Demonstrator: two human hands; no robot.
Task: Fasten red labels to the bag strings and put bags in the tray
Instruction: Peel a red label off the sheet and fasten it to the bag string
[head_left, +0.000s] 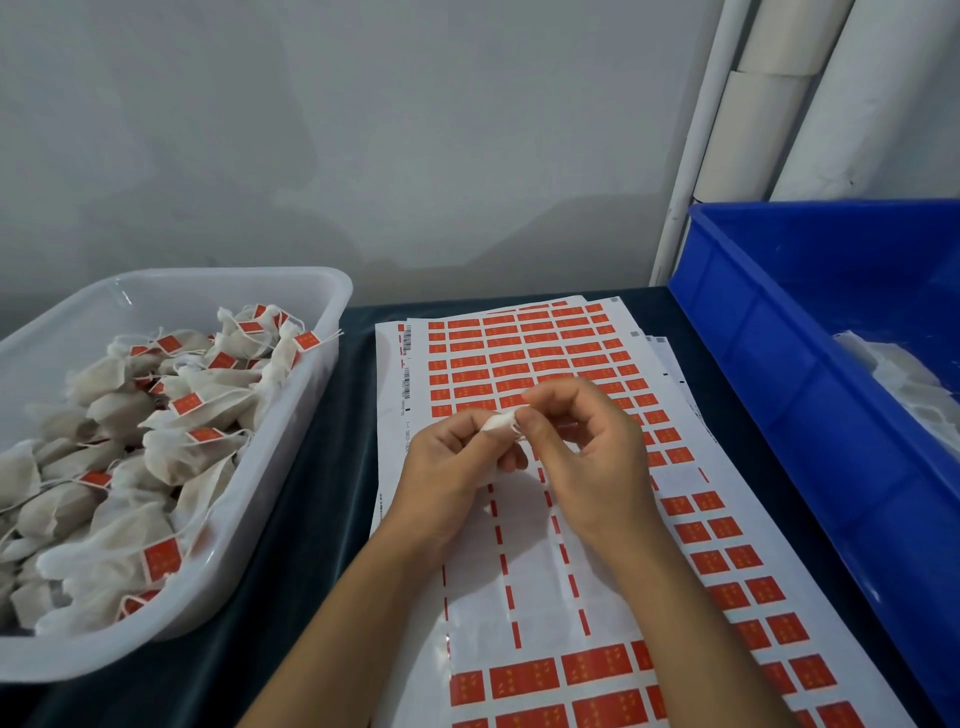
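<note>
dark tabletop (311, 467) holds a label sheet (519, 571); above it the left hand (452, 467) and right hand (587, 447) both pinch a small white bag (500, 422), right of the tray (218, 545) full of labelled bags (171, 447).

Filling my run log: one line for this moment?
left hand grips small white bag | right hand pinches it | above red label sheet

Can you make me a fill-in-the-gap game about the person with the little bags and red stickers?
1. The finished bags with red labels lie in the ____ tray.
2. The crate on the right is coloured ____.
3. The left hand and right hand hold a small white bag above the sheet of red ____.

Missing words: white; blue; labels
</note>
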